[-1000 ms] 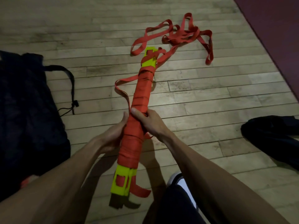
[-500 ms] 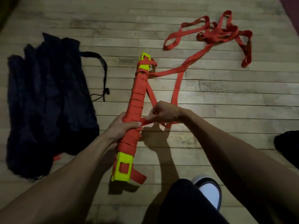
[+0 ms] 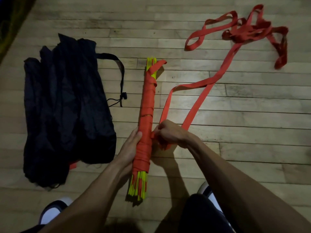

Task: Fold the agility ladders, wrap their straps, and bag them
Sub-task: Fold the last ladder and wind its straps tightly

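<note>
Two hands worked on one folded agility ladder bundle (image 3: pixel 146 128), which lay lengthwise over the wooden plank floor (image 3: pixel 235 115), its far end pointing away from the person and its near end toward the knees. The bundle was a long, narrow stack of yellow-green flat rungs, bound almost from end to end in orange-red webbing; only the rung tips showed, a short fan of them at the far end and a longer splayed cluster at the near end, with red patches between the yellow edges. The wraps ran crosswise and slightly uneven, with a thin gap showing yellow about midway along.

The left hand (image 3: pixel 130 147) gripped the bundle from its left side, fingers curled around the wrapped lower half, thumb up along the fabric. The right hand (image 3: pixel 170 133) sat just beside the bundle's right edge, its fingers clenched on the orange-red strap (image 3: pixel 191 111) where it left the wrap. From that hand two runs of strap led away across the floor toward a loose tangled heap (image 3: pixel 249 31) at the far right.

A black drawstring bag (image 3: pixel 64 106) lay crumpled on the floor to the left of the bundle, its cord and toggle (image 3: pixel 124 95) trailing toward it. A white-toed shoe (image 3: pixel 50 211) showed at the lower left.
</note>
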`<control>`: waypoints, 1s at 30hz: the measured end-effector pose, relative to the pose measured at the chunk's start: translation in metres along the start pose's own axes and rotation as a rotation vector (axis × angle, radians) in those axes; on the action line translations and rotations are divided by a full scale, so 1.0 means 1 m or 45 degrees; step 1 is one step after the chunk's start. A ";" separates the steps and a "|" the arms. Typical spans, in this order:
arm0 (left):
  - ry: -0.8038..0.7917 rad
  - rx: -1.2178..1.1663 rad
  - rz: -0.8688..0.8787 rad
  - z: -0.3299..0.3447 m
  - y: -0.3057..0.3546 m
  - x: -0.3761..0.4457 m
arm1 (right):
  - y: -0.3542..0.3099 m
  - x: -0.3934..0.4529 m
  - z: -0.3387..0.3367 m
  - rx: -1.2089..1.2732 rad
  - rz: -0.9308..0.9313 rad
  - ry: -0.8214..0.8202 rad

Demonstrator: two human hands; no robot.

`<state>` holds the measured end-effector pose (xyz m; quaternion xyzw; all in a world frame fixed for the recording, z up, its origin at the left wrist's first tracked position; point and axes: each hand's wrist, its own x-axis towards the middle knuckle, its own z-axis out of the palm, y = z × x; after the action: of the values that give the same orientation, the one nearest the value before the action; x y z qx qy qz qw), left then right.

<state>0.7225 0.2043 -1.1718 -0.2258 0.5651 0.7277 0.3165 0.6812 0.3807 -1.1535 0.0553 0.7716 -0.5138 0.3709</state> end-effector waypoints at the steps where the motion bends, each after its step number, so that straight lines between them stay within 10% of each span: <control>1: 0.015 -0.013 -0.051 -0.002 -0.002 0.001 | 0.001 -0.001 -0.001 -0.001 -0.013 -0.022; 16: 0.242 1.149 0.146 0.022 0.000 0.002 | 0.012 -0.005 0.011 -0.189 0.057 0.024; 22: -0.015 -0.004 -0.141 0.008 -0.010 -0.003 | 0.029 -0.004 0.010 -0.235 -0.055 0.108; 30: 0.002 0.022 -0.206 0.008 0.003 -0.006 | 0.025 -0.008 0.000 -0.289 -0.004 0.099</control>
<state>0.7251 0.2105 -1.1638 -0.2686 0.5514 0.6946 0.3759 0.6988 0.3946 -1.1674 0.0318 0.8388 -0.4210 0.3437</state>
